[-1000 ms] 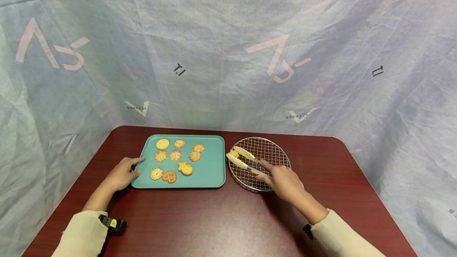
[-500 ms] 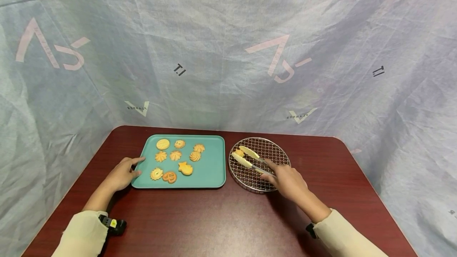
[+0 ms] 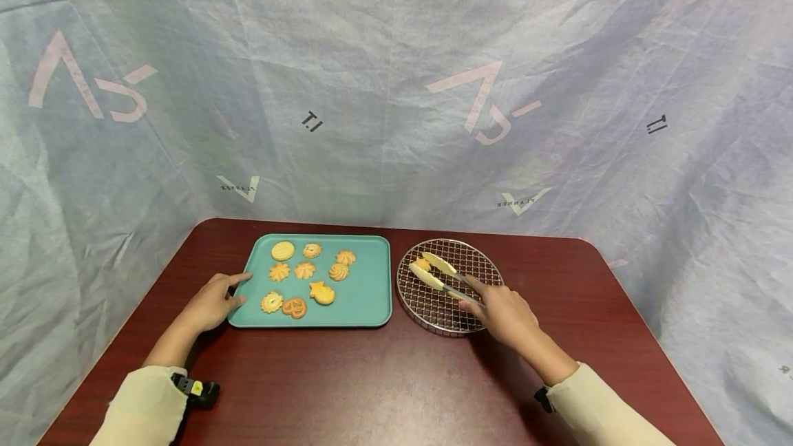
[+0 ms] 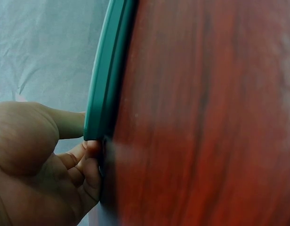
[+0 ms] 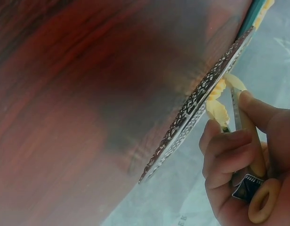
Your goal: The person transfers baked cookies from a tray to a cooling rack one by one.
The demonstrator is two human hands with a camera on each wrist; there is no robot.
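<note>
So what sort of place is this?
Probably a staged filming corner rather than a real kitchen: printed cloth hangs behind and beside the table, where a tray of cookies and a round wire rack sit side by side.

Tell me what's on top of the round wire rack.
A cookie, between the tongs, on or just above the mesh. The tongs and right hand hide whatever lies beneath them.

Cookie (image 3: 423, 263) beyond right hand (image 3: 504, 312) partly hidden by tongs (image 3: 428, 277). Left wrist view: teal tray (image 4: 105, 80) above left hand (image 4: 44, 165) cut off at top; tabletop (image 4: 201, 117) beside hand blurred.
</note>
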